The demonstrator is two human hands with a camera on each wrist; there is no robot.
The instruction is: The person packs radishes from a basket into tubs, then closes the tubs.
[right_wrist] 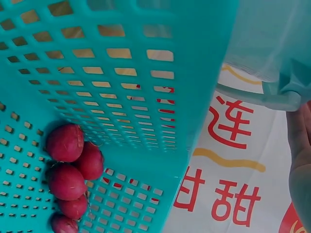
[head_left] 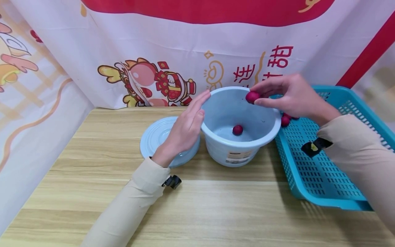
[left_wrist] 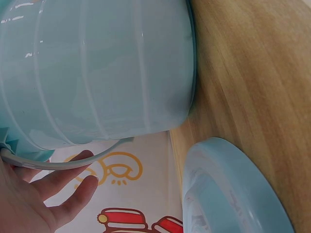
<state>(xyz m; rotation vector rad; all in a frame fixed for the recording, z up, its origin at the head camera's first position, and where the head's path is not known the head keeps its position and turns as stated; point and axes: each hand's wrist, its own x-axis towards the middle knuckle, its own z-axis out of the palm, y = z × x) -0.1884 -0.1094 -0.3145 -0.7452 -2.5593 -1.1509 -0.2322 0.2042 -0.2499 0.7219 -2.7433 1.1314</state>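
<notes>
A light blue bucket stands upright on the table, with one red radish at its bottom. My right hand pinches another radish between thumb and fingers, over the bucket's right rim. With fingers nearly straight, my left hand rests against the left side of the rim. The left wrist view shows those fingers beside the bucket's curved handle. In the right wrist view, the held radish is out of sight and only part of the right hand shows at the edge.
A teal basket with perforated walls stands right of the bucket. Several radishes lie clustered in its far corner. The round blue lid lies on the table left of the bucket. A printed white cloth hangs behind.
</notes>
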